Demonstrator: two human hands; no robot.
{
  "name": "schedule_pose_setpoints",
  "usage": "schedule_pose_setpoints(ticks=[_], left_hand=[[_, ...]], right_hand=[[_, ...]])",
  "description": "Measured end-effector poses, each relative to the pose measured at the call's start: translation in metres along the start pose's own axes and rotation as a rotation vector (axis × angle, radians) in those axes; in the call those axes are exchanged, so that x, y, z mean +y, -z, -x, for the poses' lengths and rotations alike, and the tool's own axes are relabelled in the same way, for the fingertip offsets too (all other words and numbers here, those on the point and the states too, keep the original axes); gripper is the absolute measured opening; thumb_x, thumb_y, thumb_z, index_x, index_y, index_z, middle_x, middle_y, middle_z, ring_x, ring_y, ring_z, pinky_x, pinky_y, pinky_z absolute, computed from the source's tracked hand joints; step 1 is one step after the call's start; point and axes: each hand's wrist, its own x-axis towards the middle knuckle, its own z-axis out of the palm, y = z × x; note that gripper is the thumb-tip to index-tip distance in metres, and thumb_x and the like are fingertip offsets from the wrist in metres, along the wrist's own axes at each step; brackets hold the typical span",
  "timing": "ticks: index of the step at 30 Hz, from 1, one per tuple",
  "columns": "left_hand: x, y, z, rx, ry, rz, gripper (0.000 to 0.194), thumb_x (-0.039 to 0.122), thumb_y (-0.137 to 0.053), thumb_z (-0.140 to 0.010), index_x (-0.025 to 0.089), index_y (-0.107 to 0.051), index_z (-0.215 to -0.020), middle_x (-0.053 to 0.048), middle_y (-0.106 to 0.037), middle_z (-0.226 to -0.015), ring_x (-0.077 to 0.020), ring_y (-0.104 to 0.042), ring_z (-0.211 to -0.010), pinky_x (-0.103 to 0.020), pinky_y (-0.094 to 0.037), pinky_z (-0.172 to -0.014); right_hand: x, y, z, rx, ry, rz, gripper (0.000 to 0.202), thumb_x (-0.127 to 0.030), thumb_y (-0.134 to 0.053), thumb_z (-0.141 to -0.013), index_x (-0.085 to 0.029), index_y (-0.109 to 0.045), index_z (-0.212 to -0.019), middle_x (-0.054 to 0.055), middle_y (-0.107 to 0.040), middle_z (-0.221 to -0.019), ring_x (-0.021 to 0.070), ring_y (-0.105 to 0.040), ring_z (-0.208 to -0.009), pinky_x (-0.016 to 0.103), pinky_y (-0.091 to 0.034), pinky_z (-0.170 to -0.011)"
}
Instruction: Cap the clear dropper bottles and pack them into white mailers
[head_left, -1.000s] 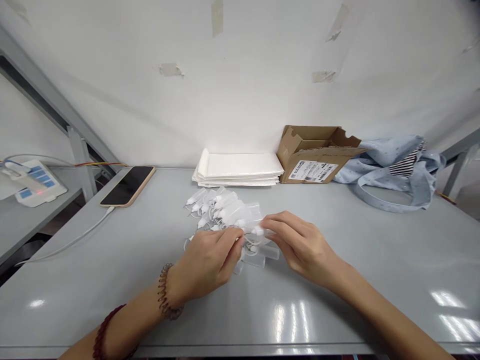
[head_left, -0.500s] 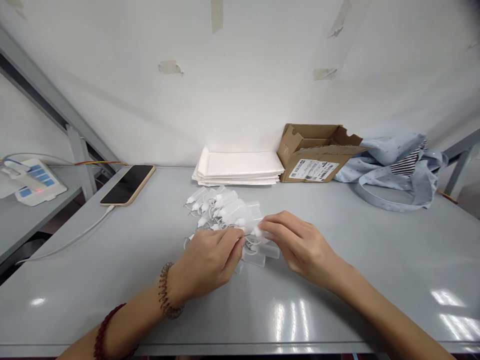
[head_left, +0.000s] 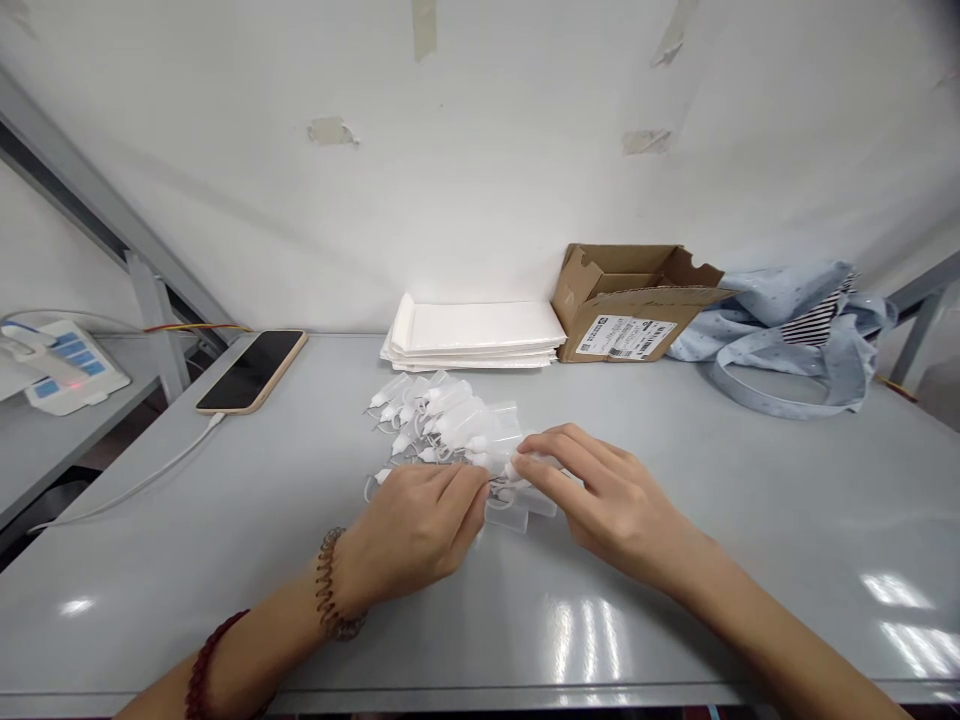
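A heap of small translucent squeeze bottles (head_left: 457, 415) with white nozzle tops, thin metal needle tips and looped cap straps lies on the grey table. At the heap's near edge, my left hand (head_left: 424, 520) pinches thumb and forefinger together around the tip end of one bottle; what exactly sits between the fingers is hidden. Facing it from the right, my right hand (head_left: 600, 485) has thumb and fingers closed on the white shoulder of that needle-tip bottle (head_left: 513, 468). Most of this bottle's body is hidden behind the fingers.
Behind the heap lies a stack of white padded envelopes (head_left: 476, 330), beside an open cardboard box (head_left: 630, 320). Light blue fabric with a strap (head_left: 780, 350) is at the back right. A phone (head_left: 253, 370) on a charging cable (head_left: 161, 470) lies left.
Both hands stay at the heap's near edge. The fingers of my right hand have shifted slightly on the bottle, and the whole view has moved a little.
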Motion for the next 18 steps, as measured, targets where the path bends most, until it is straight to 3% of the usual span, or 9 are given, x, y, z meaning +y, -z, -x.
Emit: schedule_pose_setpoints(ticks=[10, 18], left_hand=[[0.0022, -0.0011, 0.0001, -0.034, -0.06, -0.059, 0.015, 0.007, -0.042, -0.086, 0.013, -0.055, -0.081, 0.0, -0.057, -0.054, -0.0138, -0.052, -0.043, -0.025, -0.041, -0.043], [0.0058, 0.0034, 0.0001, 0.011, -0.073, -0.006, 0.014, 0.005, -0.043, -0.086, 0.012, -0.055, -0.085, 0.0, -0.059, -0.054, -0.0134, -0.053, -0.043, -0.025, -0.04, -0.042]], right_hand=[[-0.0025, -0.0028, 0.0026, -0.041, -0.001, -0.18, 0.029, 0.004, -0.037, -0.086, -0.009, -0.057, -0.102, 0.013, -0.06, -0.099, 0.0193, -0.051, -0.089, 0.032, -0.049, -0.074], [-0.0022, -0.0047, 0.0047, -0.046, -0.012, -0.266, 0.028, 0.004, -0.038, -0.087, -0.011, -0.056, -0.103, 0.012, -0.058, -0.101, 0.0182, -0.049, -0.091, 0.029, -0.048, -0.074]])
